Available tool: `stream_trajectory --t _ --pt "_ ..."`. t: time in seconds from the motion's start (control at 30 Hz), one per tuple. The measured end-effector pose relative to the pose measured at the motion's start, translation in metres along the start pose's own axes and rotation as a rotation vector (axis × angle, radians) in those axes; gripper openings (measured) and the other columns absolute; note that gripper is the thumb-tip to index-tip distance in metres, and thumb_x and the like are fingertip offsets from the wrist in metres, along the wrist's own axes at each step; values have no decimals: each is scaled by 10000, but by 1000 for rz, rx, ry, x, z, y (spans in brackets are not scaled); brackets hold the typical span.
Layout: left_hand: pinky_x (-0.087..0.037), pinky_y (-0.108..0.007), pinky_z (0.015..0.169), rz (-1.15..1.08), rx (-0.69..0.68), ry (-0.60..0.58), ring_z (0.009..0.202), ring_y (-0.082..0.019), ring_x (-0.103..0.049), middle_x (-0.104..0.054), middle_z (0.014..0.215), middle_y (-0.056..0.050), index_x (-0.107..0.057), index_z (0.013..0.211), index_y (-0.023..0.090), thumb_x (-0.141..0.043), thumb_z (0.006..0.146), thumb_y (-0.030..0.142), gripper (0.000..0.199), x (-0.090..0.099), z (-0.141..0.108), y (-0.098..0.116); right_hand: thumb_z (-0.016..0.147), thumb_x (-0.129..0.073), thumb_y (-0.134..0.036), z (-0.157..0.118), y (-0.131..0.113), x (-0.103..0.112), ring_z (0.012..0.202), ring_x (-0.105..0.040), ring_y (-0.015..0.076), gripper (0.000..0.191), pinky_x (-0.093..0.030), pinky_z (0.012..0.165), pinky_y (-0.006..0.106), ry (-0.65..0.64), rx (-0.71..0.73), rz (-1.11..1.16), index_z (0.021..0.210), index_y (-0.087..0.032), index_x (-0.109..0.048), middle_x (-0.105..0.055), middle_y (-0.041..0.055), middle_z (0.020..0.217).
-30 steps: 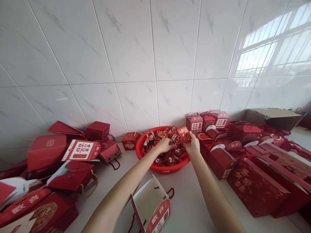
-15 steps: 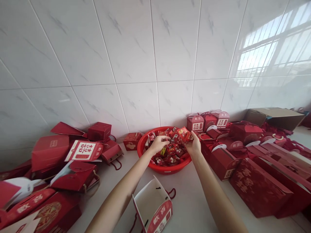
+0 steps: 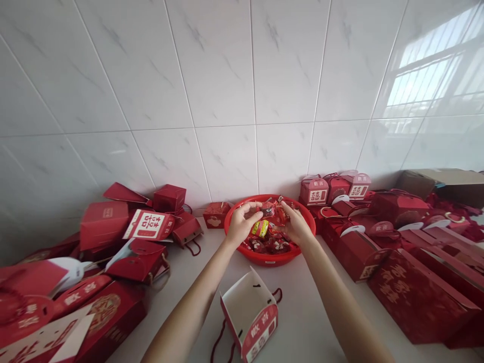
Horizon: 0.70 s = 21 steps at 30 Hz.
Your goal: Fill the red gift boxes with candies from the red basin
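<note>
Above one basin, left hand: grip pinching one candy. Right hand: grip partly hidden, state cannot be told. Before the basin: one open box.

Head view: worn on the head, it looks forward and down.
Desk: seen from above, its front part is closest.
Wall: faced almost straight, fills the upper half.
Basin: near the middle, before the wall.
</note>
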<state>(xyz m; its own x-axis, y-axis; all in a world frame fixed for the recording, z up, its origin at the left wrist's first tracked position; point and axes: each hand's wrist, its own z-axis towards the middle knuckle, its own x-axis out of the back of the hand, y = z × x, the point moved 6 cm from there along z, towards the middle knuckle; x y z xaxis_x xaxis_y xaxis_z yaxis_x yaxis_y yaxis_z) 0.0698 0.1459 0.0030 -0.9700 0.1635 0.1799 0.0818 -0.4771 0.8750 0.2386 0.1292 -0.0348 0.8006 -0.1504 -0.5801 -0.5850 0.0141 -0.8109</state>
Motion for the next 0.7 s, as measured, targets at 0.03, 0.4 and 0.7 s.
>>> stream_trajectory --t 0.03,0.4,0.7 --pt "-556 -333 834 29 -19 19 908 -216 -690 -745 974 -57 -703 1006 174 -685 754 346 306 4 -3 5 763 -773 -359 -5 -1 -7 665 -669 170 209 -568 473 264 -29 -3 -5 858 -202 -672 -714 8 780" --pt "-528 -292 745 270 -76 131 776 -170 -655 -720 1004 -63 -665 1083 182 -659 822 364 318 29 -33 44 577 -896 -270 -34 -5 -35 833 -656 197 318 -590 512 248 -201 40 -123 816 -173 -710 -669 18 845" --pt "-482 -285 880 349 80 -656 1014 -194 -641 -679 1145 -50 -744 855 205 -610 915 412 254 49 -87 78 588 -899 -378 -54 -31 -37 752 -610 157 393 -562 500 237 -288 130 -304 857 -176 -695 -624 1 800"
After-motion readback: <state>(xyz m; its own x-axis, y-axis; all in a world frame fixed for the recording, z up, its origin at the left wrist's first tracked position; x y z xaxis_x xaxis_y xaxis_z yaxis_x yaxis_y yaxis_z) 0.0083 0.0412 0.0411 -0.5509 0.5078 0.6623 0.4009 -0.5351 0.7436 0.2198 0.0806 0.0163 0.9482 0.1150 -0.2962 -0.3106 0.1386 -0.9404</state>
